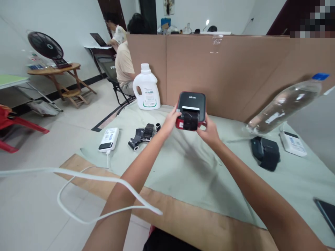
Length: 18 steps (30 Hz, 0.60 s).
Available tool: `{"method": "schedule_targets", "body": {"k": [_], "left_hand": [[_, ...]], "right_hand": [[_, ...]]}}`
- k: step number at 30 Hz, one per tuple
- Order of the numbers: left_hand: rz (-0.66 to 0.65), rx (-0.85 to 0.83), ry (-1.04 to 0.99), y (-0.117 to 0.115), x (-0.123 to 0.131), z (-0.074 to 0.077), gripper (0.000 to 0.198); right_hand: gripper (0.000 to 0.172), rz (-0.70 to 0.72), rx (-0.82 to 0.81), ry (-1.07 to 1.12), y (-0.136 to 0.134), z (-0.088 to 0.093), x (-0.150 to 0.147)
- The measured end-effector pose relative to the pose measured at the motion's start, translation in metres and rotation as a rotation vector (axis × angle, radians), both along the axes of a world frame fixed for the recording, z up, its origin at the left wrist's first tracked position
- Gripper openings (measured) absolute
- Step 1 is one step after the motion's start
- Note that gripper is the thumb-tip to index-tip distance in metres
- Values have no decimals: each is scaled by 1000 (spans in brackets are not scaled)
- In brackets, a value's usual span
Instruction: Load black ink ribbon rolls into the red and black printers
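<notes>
A black and red device point(193, 101) is held up above the green cloth by both hands. My left hand point(171, 120) is closed on its left side, and my right hand point(208, 131) grips its lower right corner. Glossy black film point(190, 120) hangs from the front of the device. Left of my hands, black film strips and small rolls point(143, 135) lie on the cloth point(172, 167). Further left rests a white power bank point(109, 139) with a white cable plugged into it.
A white jug point(147, 89) stands by the cardboard partition point(209, 69). On the right are a leaning plastic bottle point(285, 104), a black device point(265, 152), another white power bank point(292, 143) and a dark tablet-like object point(326, 212). A white cable point(99, 177) crosses above my left forearm.
</notes>
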<state>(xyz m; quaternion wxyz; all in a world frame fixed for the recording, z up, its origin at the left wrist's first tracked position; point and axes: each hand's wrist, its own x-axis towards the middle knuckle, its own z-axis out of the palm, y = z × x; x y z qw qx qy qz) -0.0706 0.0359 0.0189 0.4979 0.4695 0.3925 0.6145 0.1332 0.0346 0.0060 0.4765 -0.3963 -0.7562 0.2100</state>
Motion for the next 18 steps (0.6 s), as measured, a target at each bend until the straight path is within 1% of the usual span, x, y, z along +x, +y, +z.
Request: {"method": "schedule_targets", "body": {"k": [1, 3, 5, 7, 10, 12, 15, 18], "left_hand": [[29, 18, -23, 14, -18, 4, 61], [93, 25, -43, 37, -52, 5, 55], [168, -13, -47, 55, -83, -3, 48], [228, -73, -55, 66, -107, -18, 42], [275, -182, -77, 73, -134, -42, 33], [299, -255, -95, 74, -147, -54, 27], [342, -317, -128, 73, -164, -64, 25], [388, -343, -139, 74, -176, -67, 23]], "right_hand": [[77, 13, 10, 12, 16, 4, -21], [78, 50, 2, 23, 44, 5, -63], [72, 98, -31, 42, 66, -4, -101], [68, 144, -78, 72, 83, -21, -130], [62, 197, -155, 81, 99, -48, -160], [56, 215, -193, 59, 105, -61, -174], [52, 227, -218, 39, 108, -71, -193], [55, 209, -249, 33, 108, -73, -213]]}}
